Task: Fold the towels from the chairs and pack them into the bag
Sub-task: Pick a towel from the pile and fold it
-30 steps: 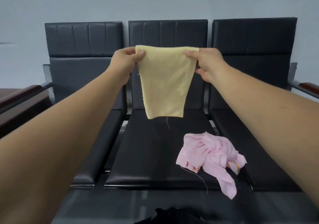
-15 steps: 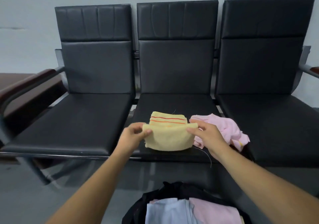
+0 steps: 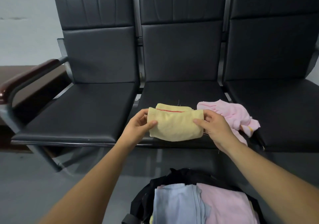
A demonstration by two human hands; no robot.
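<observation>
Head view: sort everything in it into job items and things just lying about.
Job: yellow towel, pinched by left hand and right hand; crumpled pink towel on the chairs; black bag holding folded blue towel and folded pink towel.
Just there: wooden armrest; grey floor; wall.

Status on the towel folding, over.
Left hand and right hand pinch the folded yellow towel by its ends. Pink towel lies crumpled on the seats. Bag open below, path looks clear.
</observation>
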